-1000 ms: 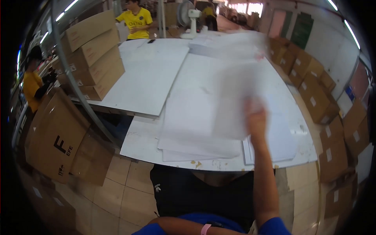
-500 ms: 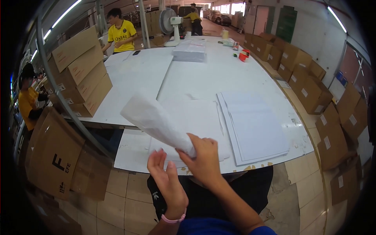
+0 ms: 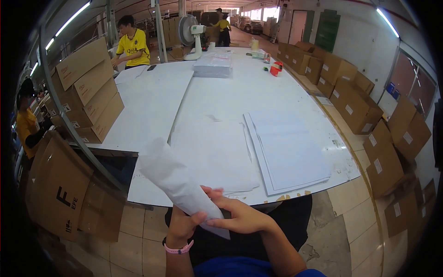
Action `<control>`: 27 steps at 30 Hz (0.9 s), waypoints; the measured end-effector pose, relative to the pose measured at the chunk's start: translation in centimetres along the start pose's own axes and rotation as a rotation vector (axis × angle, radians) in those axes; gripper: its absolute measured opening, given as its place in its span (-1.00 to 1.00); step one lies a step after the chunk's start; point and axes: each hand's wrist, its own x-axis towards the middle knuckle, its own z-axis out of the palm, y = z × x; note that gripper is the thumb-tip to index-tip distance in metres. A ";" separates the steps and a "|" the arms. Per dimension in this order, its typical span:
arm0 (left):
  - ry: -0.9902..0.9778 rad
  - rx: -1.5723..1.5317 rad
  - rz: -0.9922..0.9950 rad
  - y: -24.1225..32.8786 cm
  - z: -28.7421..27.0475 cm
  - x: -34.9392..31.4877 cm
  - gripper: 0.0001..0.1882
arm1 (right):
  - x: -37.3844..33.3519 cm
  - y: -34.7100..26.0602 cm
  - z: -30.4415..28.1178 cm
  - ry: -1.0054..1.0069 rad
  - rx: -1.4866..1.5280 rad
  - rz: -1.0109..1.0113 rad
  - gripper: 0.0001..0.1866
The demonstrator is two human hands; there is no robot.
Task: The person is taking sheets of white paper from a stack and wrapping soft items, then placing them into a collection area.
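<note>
A long white paper-wrapped bundle [image 3: 173, 173] is tilted over the table's near edge, its wider end up and to the left. My left hand [image 3: 183, 225] grips its lower part from beneath and the left side, the thumb lying across the paper. From the right, my right hand [image 3: 241, 215] closes round the same lower end, with the thumb on top. What is inside the wrapping is hidden. Just beyond the hands, thin white sheets [image 3: 212, 154] lie on the white table [image 3: 258, 92]. To their right rests a thicker stack of white sheets [image 3: 295, 154].
Brown cartons [image 3: 94, 87] are piled at the left beside a slanting metal post [image 3: 69, 113]. More boxes [image 3: 360, 111] line the right side. At the far end stand a paper pile [image 3: 212, 67], a fan [image 3: 191, 34] and a red tape dispenser [image 3: 276, 69]. People work on the left and far off.
The bundle has come down and closer to me. My left hand, earlier open beside it, now grips its lower end together with my right hand.
</note>
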 end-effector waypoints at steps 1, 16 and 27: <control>-0.098 -0.057 -0.113 0.2 -0.2 -0.1 -0.11 | -0.4 0.0 -0.1 -0.062 0.077 0.007 -0.34; 0.139 -0.408 -0.411 -4.3 0.0 1.5 -0.41 | -9.1 2.8 2.5 0.488 -0.396 0.004 -0.11; 0.181 -0.109 -0.576 -5.7 5.1 0.4 -0.48 | -9.7 0.2 5.4 0.395 -0.720 -0.360 -0.42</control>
